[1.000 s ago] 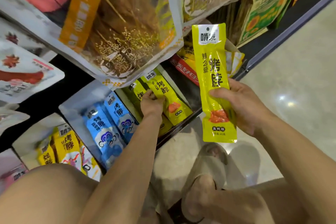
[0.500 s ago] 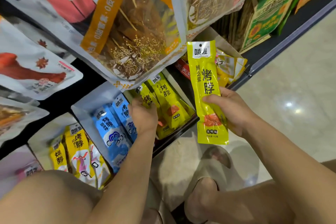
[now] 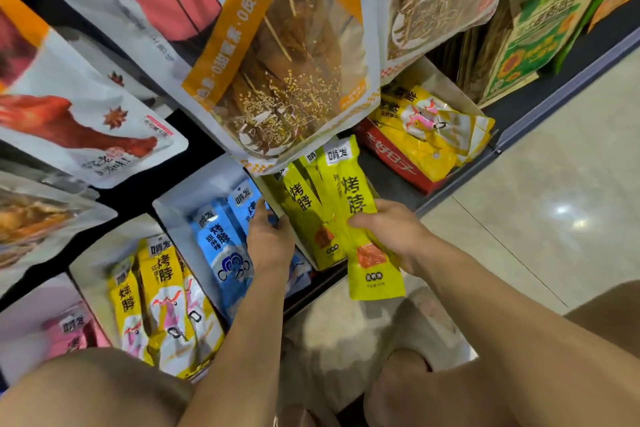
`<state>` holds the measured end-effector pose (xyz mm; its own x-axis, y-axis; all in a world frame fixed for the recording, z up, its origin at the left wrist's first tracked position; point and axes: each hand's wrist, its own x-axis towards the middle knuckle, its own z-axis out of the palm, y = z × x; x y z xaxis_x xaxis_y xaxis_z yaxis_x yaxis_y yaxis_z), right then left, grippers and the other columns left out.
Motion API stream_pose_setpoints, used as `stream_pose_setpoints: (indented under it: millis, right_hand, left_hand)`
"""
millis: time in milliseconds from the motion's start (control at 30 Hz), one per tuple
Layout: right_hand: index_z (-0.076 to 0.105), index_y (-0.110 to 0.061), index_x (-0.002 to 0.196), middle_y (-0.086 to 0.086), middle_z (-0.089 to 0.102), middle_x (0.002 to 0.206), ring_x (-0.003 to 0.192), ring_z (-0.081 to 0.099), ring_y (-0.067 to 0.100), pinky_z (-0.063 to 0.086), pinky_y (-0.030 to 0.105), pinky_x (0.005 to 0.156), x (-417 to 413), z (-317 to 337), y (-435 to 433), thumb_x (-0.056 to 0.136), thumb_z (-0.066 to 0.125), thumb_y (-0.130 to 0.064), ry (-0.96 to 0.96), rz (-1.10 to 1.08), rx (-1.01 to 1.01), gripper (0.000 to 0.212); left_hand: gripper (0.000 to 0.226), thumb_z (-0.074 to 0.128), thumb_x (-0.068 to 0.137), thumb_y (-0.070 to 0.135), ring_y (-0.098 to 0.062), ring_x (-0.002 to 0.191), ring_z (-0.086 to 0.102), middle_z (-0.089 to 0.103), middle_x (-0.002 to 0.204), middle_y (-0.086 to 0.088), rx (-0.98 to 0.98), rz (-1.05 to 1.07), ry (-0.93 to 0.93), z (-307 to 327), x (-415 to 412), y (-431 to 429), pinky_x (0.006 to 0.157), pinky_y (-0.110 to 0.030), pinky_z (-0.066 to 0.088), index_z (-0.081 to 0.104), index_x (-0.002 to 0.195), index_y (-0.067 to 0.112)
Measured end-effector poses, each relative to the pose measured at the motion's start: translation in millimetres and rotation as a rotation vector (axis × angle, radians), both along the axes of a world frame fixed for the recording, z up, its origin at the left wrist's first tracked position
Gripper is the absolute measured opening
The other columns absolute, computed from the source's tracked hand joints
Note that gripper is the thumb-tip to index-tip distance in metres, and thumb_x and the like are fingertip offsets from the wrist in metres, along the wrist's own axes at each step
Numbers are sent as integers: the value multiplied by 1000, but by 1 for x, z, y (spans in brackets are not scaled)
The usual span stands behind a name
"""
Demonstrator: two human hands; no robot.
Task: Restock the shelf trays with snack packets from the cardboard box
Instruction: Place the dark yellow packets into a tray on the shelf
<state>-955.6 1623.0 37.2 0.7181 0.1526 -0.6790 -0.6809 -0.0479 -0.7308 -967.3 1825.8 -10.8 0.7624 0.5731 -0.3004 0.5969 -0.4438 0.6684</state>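
The right hand is at the front right corner of the green tray. Its thumb and fingers are curled round the lower half of a lime-green packet, pinching it firmly. The packet's long axis runs front to back along the tray, in line with the stocked packets beside it. Its bottom end overhangs the tray's front edge towards the person, and its printed top already reaches over the tray's back half.

The slot therefore lies straight ahead of the fingertips, along the packet's own length. As I judge it, a forward slide rather than a turn is what seats it.

The left hand is at the tray's left wall, back uppermost. I cannot tell whether its fingers grip the wall or only press it. No cardboard box shows.
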Motion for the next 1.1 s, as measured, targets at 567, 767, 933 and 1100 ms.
stream_pose_setpoints:
  millis: [567, 767, 933, 1100]
  right_hand:
    - [45, -15, 148, 4, 57, 143, 125, 58, 22, 45, 33, 107, 42, -61, 85, 89, 67, -9, -218, 348, -374, 63]
    - [48, -16, 147, 8, 55, 146, 134, 53, 21, 45, 34, 107, 36, -57, 77, 91, 71, -14, -313, 435, -465, 61]
    - [42, -14, 150, 8, 56, 144, 126, 57, 25, 48, 33, 102, 30, -35, 74, 92, 67, -21, -351, 538, -561, 63]
    - [47, -9, 142, 18, 52, 140, 131, 48, 37, 44, 43, 106, 15, 10, 63, 93, 62, -32, -500, 692, -823, 57]
  left_hand:
    - [61, 63, 97, 23, -20, 88, 67, 58, 110, 15, -175, 61, -3, -14, 0, 16, 88, -44, 58, 38, 152, 35]
    - [62, 64, 98, 22, -14, 93, 64, 54, 94, 24, -213, 71, 4, -7, 0, 13, 94, -39, 56, 37, 153, 34]
    - [58, 65, 97, 18, -16, 102, 62, 64, 108, 10, -282, 72, -1, 4, -2, 15, 104, -39, 50, 43, 150, 26]
    - [55, 57, 100, 20, -23, 128, 55, 58, 139, 0, -248, -63, 87, 39, -17, 9, 110, -39, 43, 39, 151, 13]
